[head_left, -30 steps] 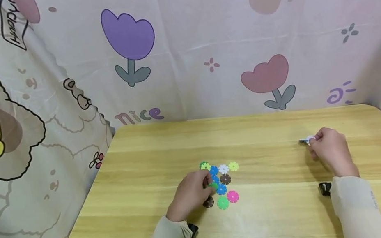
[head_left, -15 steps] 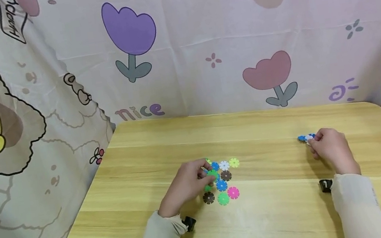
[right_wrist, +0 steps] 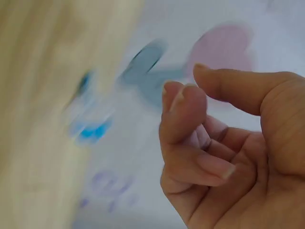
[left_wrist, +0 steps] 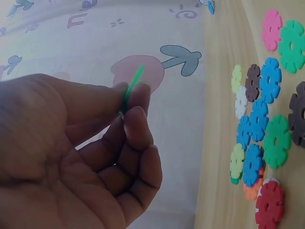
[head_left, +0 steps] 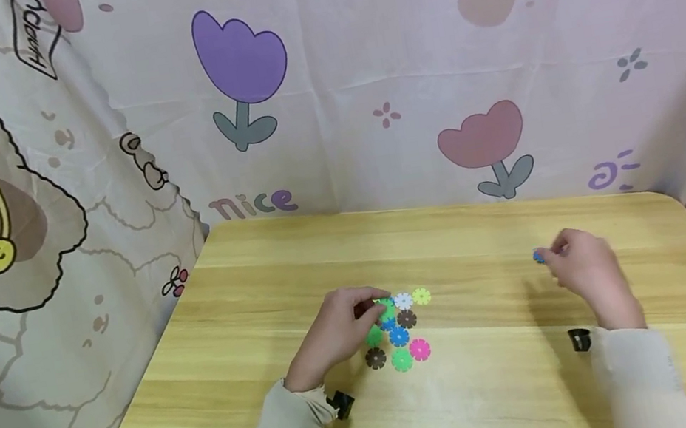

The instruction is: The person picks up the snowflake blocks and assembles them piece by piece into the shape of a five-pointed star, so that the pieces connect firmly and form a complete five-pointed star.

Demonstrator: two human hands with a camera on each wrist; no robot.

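Head view: loose discs, pink disc [head_left: 420,349] and brown disc [head_left: 407,318] among them, lie in a bunch well in from the left edge of the table [head_left: 480,402], some overlapping. Left hand [head_left: 328,332] pinches a green disc [left_wrist: 135,86] above the bunch, edge-on in left wrist view, attached to nothing. Blue-and-white piece [right_wrist: 90,114] (badly blurred, joints can't be checked) is toward the far right corner; right hand [right_wrist: 224,143] is beside it, thumb and fingertips slightly parted, holding nothing. Progress, my call: early. Done, seemingly: one small cluster started. Left: green disc not added yet, most discs unused, red disc [left_wrist: 269,205] included; how many get used, can't tell.
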